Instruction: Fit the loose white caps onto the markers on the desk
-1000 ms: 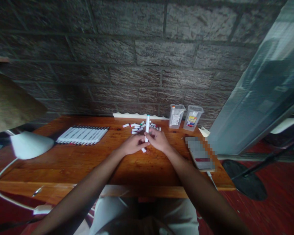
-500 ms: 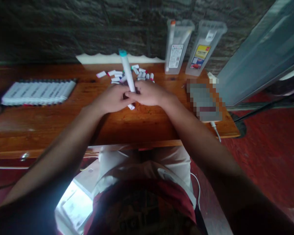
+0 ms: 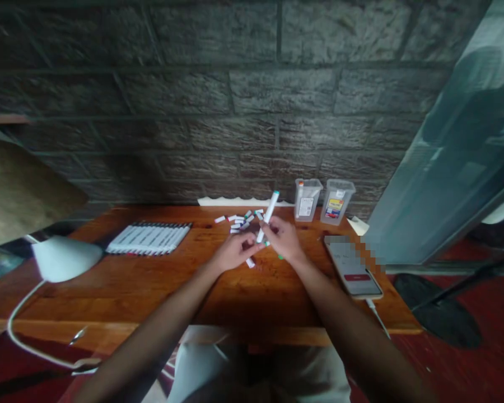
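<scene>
A white marker with a teal-green top end stands tilted between my hands, above the wooden table. My right hand pinches it around the middle, fingers and thumb closed. At its lower end is my left hand, its fingers curled against the barrel. Close by my fingertips shows a small green and white piece, too small to make out. Behind my hands lies a loose pile of short white marker caps with coloured ends. One cap rests on the table just below my left hand.
To the left, several white markers lie side by side in a row, beside a lamp. Two clear plastic containers stand at the back right, near a wavy white strip. A phone with a cable lies at the right edge.
The camera view has tilted up, showing more wall and the lamp. The marker now leans to the right instead of left, still held, with my right hand higher on it.
</scene>
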Demonstrator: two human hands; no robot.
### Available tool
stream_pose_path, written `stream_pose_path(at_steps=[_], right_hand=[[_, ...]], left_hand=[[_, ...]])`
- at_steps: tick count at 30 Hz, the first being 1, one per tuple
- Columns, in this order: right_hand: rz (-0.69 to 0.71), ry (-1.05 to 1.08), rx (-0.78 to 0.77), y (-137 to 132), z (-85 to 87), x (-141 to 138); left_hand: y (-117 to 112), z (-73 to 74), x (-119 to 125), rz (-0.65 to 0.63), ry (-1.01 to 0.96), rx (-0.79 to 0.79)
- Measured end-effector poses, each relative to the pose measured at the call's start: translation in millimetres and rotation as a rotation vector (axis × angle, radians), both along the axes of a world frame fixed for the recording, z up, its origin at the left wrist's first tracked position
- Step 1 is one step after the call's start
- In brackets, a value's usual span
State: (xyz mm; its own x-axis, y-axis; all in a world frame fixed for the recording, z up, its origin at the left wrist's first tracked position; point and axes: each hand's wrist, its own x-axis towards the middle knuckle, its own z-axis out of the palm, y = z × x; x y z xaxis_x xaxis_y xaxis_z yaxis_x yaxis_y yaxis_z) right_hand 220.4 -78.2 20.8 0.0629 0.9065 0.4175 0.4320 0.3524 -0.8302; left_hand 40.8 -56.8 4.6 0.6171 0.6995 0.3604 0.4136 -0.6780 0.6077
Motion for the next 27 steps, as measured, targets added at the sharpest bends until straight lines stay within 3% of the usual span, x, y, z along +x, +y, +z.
stream_pose_path(at_steps=[5,9,14,18,23,27], right_hand=[[-0.181,0.228,0.027,11,-5.5,15],[-0.26,0.219,0.019,18,-10.8,27],[-0.408,0.11,0.047,20,-11.6,35],[-0.466,-0.051,0.016,19,-8.5,38],[-0.55,-0.317,-0.139,16,-8.8,42],[-0.463,-0.319,-0.167,22,-22.3,35]], left_hand=[[-2,14.8,-20,-0.252,0.041,-0.238],[3,19.0,-32,-0.386,0.077,-0.297],[4,9.0,-23,-0.305,0.118,-0.168],[2,2.6,-17,-0.118,0.072,-0.047],[2,1.2,-13,0.014,0.027,0.076],[2,0.1,-11,0.079,0.032,0.144]])
